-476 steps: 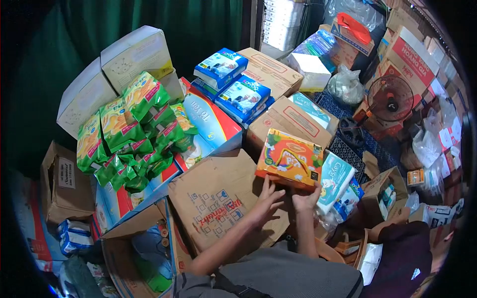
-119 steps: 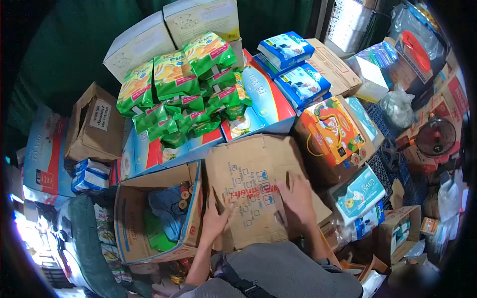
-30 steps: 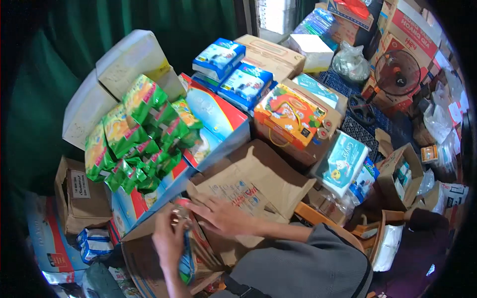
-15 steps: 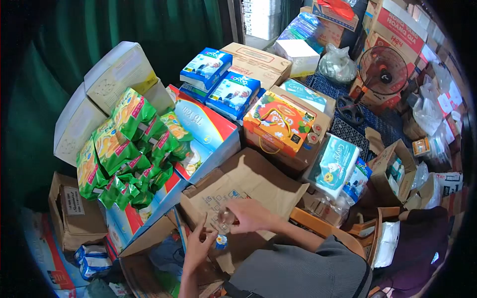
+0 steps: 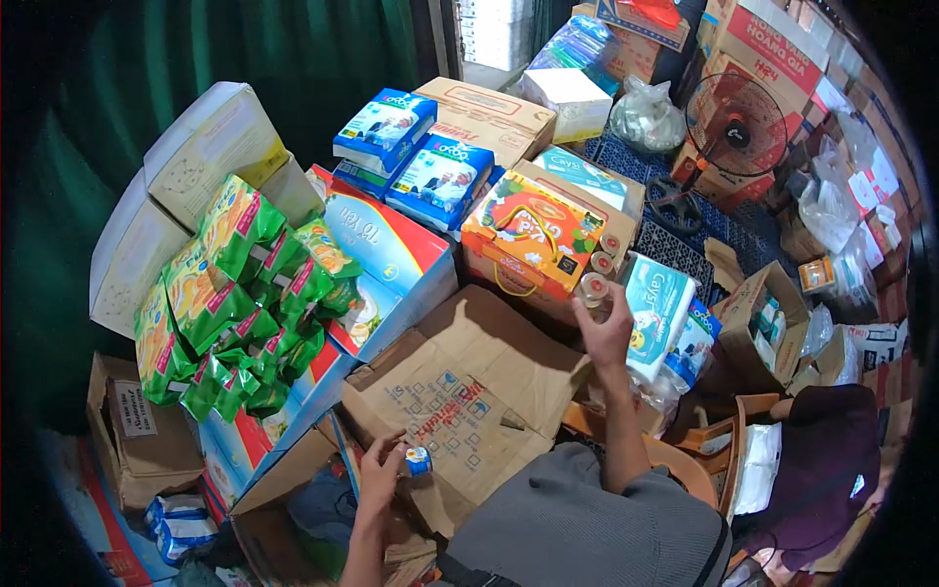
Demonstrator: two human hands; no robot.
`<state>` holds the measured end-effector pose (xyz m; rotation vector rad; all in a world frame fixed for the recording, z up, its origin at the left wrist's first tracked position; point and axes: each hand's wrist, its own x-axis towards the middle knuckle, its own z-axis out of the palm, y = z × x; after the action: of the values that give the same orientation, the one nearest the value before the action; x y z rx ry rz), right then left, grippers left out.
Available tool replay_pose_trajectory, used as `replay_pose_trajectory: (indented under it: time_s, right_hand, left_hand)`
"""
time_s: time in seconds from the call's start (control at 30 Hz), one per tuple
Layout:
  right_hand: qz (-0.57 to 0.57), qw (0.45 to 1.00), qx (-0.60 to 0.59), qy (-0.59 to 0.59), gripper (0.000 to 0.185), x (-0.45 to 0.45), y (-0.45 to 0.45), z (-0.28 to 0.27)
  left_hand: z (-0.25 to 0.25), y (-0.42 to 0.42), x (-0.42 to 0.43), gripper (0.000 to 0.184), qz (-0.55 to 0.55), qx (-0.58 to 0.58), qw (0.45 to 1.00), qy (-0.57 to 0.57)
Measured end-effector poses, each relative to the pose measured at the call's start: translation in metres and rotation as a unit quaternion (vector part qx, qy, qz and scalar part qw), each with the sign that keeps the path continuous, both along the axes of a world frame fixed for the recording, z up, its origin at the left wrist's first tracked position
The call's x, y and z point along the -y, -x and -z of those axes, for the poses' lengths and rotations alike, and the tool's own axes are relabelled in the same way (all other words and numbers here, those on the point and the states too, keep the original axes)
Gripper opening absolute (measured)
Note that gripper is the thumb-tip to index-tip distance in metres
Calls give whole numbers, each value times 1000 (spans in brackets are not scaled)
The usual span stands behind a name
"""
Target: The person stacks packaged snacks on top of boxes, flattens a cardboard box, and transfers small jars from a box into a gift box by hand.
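My right hand (image 5: 608,333) is closed around a small clear jar (image 5: 594,287) with a pale lid, beside the orange gift box (image 5: 535,232). Two similar jars (image 5: 602,261) stand on the carton at that box's right edge. In my left hand (image 5: 380,474) is a small blue-and-white item (image 5: 419,461), held at the fingertips over the left edge of the flattened brown carton (image 5: 469,391). Right of my right hand lies a teal-and-white Caysi pack (image 5: 657,311).
Green snack packets (image 5: 220,303) are heaped on red-and-blue boxes (image 5: 377,245) at left. Blue packs (image 5: 440,181) stand behind. A fan (image 5: 736,127) is at upper right. An open carton (image 5: 284,489) sits at lower left. A person in dark clothing (image 5: 822,470) is at lower right.
My right hand has moved from beside my left hand up and right to the orange box, carrying the clear jar. My left hand stays low with the small blue item. The view has shifted slightly.
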<state>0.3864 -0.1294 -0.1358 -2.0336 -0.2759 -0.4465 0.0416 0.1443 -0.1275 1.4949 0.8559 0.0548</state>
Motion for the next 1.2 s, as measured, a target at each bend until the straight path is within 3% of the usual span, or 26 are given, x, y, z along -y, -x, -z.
replay_pose_trajectory:
  time_s: [0.23, 0.3, 0.53, 0.63, 0.7, 0.77, 0.83, 0.87, 0.93, 1.03, 1.13, 1.2]
  right_hand:
    - [14, 999, -8, 47, 48, 23, -25, 46]
    - [6, 995, -67, -70, 45, 19, -31, 63]
    - [46, 988, -110, -97, 67, 8, -31, 69]
    - [79, 993, -48, -75, 71, -1, -22, 58]
    - [195, 958, 129, 166, 60, -19, 5, -2]
    - [159, 978, 85, 106, 55, -35, 16, -7]
    - [-99, 994, 22, -29, 54, -55, 33, -5]
    - [-217, 976, 20, -4, 50, -66, 47, -15]
    - [-437, 896, 5, 80, 48, -89, 85, -35]
    - [-685, 712, 20, 153, 57, -118, 139, -27]
    - [-671, 709, -15, 217, 63, -132, 181, 9]
    - [-674, 707, -10, 215, 66, -133, 181, 2]
  left_hand:
    - [-6, -5, 6, 36, 5, -30, 999, 10]
    - [-3, -4, 5, 34, 24, -20, 1000, -2]
    - [6, -2, 3, 33, 29, 9, 999, -19]
    - [4, -3, 7, 33, 8, 30, 999, -29]
    - [-13, -8, 10, 33, 29, -7, 996, -84]
    - [-18, -10, 12, 33, 31, -3, 994, -104]
    - [-16, -8, 14, 33, 43, -1, 992, -120]
    - [-10, -7, 13, 33, 38, 10, 992, -124]
    - [-3, -7, 11, 32, 35, 25, 991, -129]
    - [5, -3, 7, 30, 13, 39, 994, -105]
    - [6, 3, 3, 31, 0, 38, 988, -150]
    - [-13, -1, 6, 31, -19, 2, 996, -86]
